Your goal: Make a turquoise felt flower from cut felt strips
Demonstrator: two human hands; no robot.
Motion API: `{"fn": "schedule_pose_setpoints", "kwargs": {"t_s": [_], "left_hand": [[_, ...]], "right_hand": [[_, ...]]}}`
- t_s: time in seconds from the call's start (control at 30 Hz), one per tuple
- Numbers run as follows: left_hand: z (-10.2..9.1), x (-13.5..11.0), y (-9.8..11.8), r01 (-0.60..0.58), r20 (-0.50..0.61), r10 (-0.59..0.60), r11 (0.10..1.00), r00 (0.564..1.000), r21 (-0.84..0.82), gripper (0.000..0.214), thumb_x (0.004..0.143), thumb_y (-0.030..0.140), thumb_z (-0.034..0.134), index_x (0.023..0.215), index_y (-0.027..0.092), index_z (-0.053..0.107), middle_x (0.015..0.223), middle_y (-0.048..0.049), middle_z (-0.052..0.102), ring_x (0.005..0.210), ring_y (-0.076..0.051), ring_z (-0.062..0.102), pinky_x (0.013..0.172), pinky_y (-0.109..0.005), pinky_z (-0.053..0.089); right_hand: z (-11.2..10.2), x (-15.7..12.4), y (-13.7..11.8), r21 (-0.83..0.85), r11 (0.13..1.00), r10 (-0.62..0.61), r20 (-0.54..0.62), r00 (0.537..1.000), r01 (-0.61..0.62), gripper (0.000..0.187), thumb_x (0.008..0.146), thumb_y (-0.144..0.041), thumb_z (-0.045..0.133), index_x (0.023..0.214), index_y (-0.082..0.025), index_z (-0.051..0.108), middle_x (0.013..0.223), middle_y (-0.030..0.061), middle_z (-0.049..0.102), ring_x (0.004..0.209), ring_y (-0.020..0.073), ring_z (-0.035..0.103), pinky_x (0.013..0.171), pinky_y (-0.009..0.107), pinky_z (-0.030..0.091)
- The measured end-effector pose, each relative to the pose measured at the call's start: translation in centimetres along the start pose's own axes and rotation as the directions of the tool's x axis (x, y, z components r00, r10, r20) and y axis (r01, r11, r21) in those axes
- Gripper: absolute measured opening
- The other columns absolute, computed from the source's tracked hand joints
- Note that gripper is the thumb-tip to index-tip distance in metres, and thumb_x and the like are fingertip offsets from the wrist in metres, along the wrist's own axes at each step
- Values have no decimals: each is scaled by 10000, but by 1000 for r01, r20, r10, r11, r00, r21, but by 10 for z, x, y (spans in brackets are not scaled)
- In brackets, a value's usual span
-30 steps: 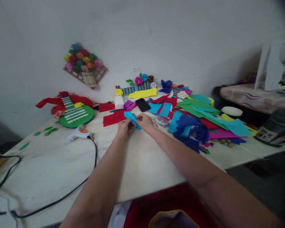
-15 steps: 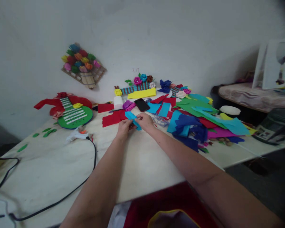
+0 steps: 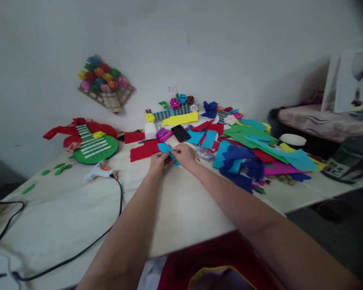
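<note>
A light blue crepe paper piece (image 3: 164,148) is pinched between my two hands over the table. My left hand (image 3: 159,163) grips its lower left side with closed fingers. From the right, my right hand (image 3: 185,155) is closed at its upper edge. Something thin and dark shows by the right fingertips, too small to make out. The top of the paper narrows to a point, and its lower part is partly hidden behind the fingers. Just beyond the hands lie red paper pieces (image 3: 143,151) and a black phone (image 3: 180,133).
To the left, a white glue gun (image 3: 98,171) rests with its black cord (image 3: 121,197) running across the table (image 3: 63,217). Beyond it leans a green and red guitar-shaped craft (image 3: 95,147). Coloured paper (image 3: 251,135) is heaped at right, near a clear jar (image 3: 351,161).
The upper end of the blue paper has gone from a broad strip to a narrower, pointed shape. Both hands stay in nearly the same place.
</note>
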State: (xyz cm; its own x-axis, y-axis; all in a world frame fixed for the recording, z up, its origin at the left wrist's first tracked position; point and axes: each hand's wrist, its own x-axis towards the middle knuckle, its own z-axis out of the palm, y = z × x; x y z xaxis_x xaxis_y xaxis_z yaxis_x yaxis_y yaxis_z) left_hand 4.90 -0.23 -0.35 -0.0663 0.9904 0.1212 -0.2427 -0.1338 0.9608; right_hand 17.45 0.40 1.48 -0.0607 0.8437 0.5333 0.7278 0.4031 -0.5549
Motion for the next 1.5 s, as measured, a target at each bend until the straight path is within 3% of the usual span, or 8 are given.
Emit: {"fn": "schedule_pose_setpoints", "kwargs": {"t_s": [0.33, 0.6, 0.9, 1.13, 1.27, 1.33, 1.5], "left_hand": [[-2, 2, -1, 8, -5, -8, 1000, 1000, -27, 182, 537, 276, 675, 595, 122, 598, 540, -53, 621, 530, -162, 597, 602, -310, 506], [1, 1, 3, 73, -24, -76, 990, 997, -119, 163, 523, 213, 665, 623, 110, 588, 549, -38, 617, 523, -139, 584, 579, -281, 502], [2, 0, 5, 76, -23, -79, 989, 997, -127, 143, 522, 207, 630, 622, 116, 585, 562, -39, 615, 515, -139, 579, 587, -286, 496], [1, 0, 8, 82, -9, -84, 985, 996, -152, 182, 580, 295, 608, 638, 126, 578, 587, -27, 605, 512, -134, 578, 589, -292, 497], [-1, 1, 5, 51, -41, -57, 989, 998, -139, 168, 558, 255, 627, 640, 114, 587, 574, -37, 611, 515, -136, 576, 580, -285, 496], [-2, 2, 5, 29, -56, -37, 990, 998, -137, 153, 554, 236, 622, 634, 108, 594, 572, -39, 616, 520, -134, 577, 582, -278, 496], [-2, 1, 6, 24, -30, -28, 993, 999, -115, 172, 588, 247, 604, 662, 92, 615, 609, -76, 647, 554, -162, 613, 638, -308, 507]], "right_hand": [[-5, -5, -3, -202, 960, -191, 21, 981, 192, 218, 804, -266, 498, 910, -222, 684, 905, 48, 656, 909, 186, 515, 747, 302, 327], [-7, -6, 0, -270, 888, -364, 81, 928, 373, 266, 850, -268, 432, 928, -206, 678, 949, 61, 649, 899, 195, 480, 770, 335, 293], [-12, -8, -2, -351, 801, -455, 168, 874, 485, 292, 859, -200, 379, 936, -179, 660, 936, 93, 624, 894, 211, 451, 752, 354, 278], [-14, -8, -5, -358, 772, -478, 217, 851, 525, 311, 871, -191, 347, 975, -160, 639, 1001, 126, 593, 930, 223, 435, 770, 369, 281], [-12, -10, -6, -332, 775, -495, 211, 843, 538, 306, 858, -180, 361, 1005, -165, 629, 1049, 123, 580, 963, 223, 442, 801, 372, 296], [-10, -10, -6, -279, 814, -478, 177, 860, 510, 295, 831, -184, 408, 1023, -177, 631, 1067, 107, 581, 985, 218, 453, 824, 362, 308], [-4, -3, -1, -8, 983, -181, 55, 982, 182, 277, 834, -250, 421, 900, -188, 683, 988, 53, 621, 905, 154, 531, 779, 270, 380]]}}
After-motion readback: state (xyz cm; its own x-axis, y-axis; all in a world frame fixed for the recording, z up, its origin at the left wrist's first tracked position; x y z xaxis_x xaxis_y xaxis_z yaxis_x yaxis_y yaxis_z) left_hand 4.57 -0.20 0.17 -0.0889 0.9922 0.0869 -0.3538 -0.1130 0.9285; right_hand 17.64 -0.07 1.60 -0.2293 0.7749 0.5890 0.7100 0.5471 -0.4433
